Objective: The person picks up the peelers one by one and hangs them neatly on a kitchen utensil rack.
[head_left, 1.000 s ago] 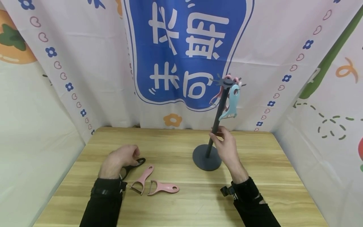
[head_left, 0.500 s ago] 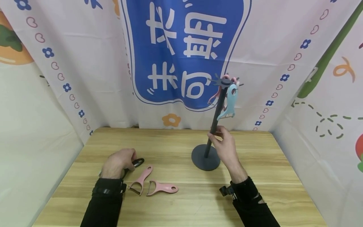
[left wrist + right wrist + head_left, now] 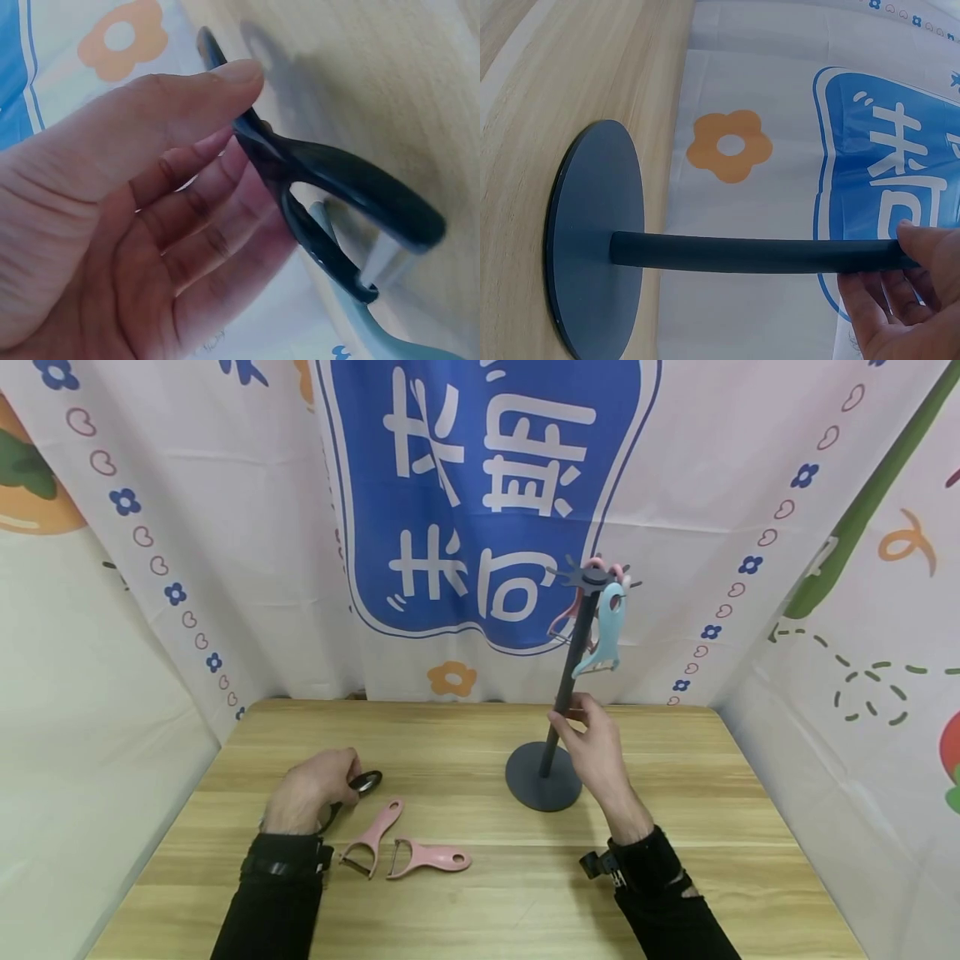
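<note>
My left hand (image 3: 318, 785) pinches the handle of a black Y-shaped peeler (image 3: 277, 161) between thumb and fingers. In the left wrist view, its blade end points to the lower right, close over the table. Most of this peeler is hidden by the hand in the head view; only the handle end shows. A light blue peeler (image 3: 364, 322) lies partly behind it. My right hand (image 3: 596, 743) grips the pole of a dark grey stand (image 3: 742, 253) below its hooks. On the stand's hooks hang another light blue peeler (image 3: 611, 627) and pink peelers (image 3: 562, 620).
Two pink peelers lie on the table to the right of my left hand, one slanted (image 3: 372, 837) and one sideways (image 3: 431, 857). The stand's round base (image 3: 528, 777) rests on the wooden table (image 3: 465, 918). A printed curtain (image 3: 262, 568) hangs behind the table's back edge.
My left hand has taken hold of the black peeler, whose handle end has tipped from lying flat. My right hand keeps its grip on the pole. The head view has shifted slightly.
</note>
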A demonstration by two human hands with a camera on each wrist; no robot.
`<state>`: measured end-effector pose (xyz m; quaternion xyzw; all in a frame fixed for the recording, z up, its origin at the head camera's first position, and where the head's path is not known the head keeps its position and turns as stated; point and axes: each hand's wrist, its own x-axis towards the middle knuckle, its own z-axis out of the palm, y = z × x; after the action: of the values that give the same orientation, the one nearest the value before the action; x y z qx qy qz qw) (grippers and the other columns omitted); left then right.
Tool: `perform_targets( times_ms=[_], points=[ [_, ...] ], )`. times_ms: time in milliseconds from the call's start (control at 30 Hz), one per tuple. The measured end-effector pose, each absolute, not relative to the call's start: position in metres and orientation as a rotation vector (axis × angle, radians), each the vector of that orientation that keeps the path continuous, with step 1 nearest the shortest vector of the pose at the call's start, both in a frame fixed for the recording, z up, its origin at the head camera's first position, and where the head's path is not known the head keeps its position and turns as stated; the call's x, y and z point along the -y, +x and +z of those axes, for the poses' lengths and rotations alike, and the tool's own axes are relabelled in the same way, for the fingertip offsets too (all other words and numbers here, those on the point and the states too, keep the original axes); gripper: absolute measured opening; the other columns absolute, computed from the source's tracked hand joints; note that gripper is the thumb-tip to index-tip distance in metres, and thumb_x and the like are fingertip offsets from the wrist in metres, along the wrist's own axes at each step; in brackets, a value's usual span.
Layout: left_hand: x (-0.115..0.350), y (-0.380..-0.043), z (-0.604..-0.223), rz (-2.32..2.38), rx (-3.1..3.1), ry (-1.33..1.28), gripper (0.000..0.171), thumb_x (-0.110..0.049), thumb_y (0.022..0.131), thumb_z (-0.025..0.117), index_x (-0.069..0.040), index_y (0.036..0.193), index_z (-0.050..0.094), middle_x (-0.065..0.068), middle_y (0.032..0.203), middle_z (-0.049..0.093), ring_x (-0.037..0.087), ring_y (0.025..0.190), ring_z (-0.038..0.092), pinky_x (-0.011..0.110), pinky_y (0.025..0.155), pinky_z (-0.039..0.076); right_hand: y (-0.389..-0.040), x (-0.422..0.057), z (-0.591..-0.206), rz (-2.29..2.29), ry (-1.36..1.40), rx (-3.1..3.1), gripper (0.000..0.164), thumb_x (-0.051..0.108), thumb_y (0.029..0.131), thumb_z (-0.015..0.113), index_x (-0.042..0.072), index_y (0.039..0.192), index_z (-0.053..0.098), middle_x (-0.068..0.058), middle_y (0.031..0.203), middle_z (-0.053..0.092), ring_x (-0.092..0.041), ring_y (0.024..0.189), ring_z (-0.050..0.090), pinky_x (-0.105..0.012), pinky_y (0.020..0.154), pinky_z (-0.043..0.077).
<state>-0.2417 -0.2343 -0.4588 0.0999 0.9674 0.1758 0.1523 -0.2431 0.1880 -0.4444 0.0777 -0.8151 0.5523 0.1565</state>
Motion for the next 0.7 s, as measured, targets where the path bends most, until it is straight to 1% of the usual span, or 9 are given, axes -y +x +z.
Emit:
perform_targets(
  times_ms=[167,333,400,567,700],
  points=[
    [0.233,-0.245,-0.457,0.524,-2.825,0.341,0.030,-0.007,0.080,0.084,-0.003,0.101,0.063,0.006,0.090,0.063,0.021,0.080,0.057,0.039,0.068,0.051,-0.244,-0.188,-0.445,1.564,0.231,2.327,0.027,0.024,0.098,0.073,0.014,0.122,0.065,-0.004,0.111,0.067,-0.023,0.110,0.067,-0.038,0.090,0.060],
    [0.230,-0.247,-0.453,0.565,-2.865,0.385,0.032,-0.013,0.084,0.083,-0.002,0.106,0.064,0.009,0.094,0.064,0.021,0.081,0.059,0.040,0.071,0.054,-0.244,-0.188,-0.447,1.526,0.241,2.310,0.026,0.024,0.097,0.073,0.015,0.121,0.067,-0.003,0.108,0.069,-0.021,0.107,0.068,-0.037,0.087,0.061],
    [0.229,-0.248,-0.452,0.575,-2.886,0.394,0.032,-0.014,0.085,0.083,-0.003,0.108,0.064,0.009,0.094,0.064,0.020,0.082,0.059,0.040,0.072,0.054,-0.244,-0.188,-0.447,1.514,0.245,2.303,0.025,0.024,0.097,0.073,0.015,0.120,0.068,-0.003,0.106,0.069,-0.021,0.107,0.069,-0.036,0.086,0.061],
    [0.228,-0.252,-0.451,0.589,-2.934,0.456,0.032,-0.013,0.086,0.083,-0.003,0.109,0.064,0.008,0.096,0.065,0.021,0.086,0.061,0.042,0.076,0.055,-0.244,-0.188,-0.446,1.502,0.255,2.299,0.026,0.025,0.097,0.073,0.015,0.121,0.069,-0.002,0.106,0.070,-0.020,0.107,0.068,-0.036,0.086,0.061],
    [0.228,-0.255,-0.452,0.630,-2.948,0.499,0.032,-0.012,0.086,0.082,-0.003,0.111,0.064,0.008,0.098,0.067,0.023,0.089,0.063,0.043,0.078,0.056,-0.242,-0.186,-0.445,1.484,0.275,2.307,0.023,0.023,0.096,0.074,0.016,0.117,0.070,-0.002,0.104,0.070,-0.019,0.106,0.069,-0.035,0.085,0.061]
  ],
)
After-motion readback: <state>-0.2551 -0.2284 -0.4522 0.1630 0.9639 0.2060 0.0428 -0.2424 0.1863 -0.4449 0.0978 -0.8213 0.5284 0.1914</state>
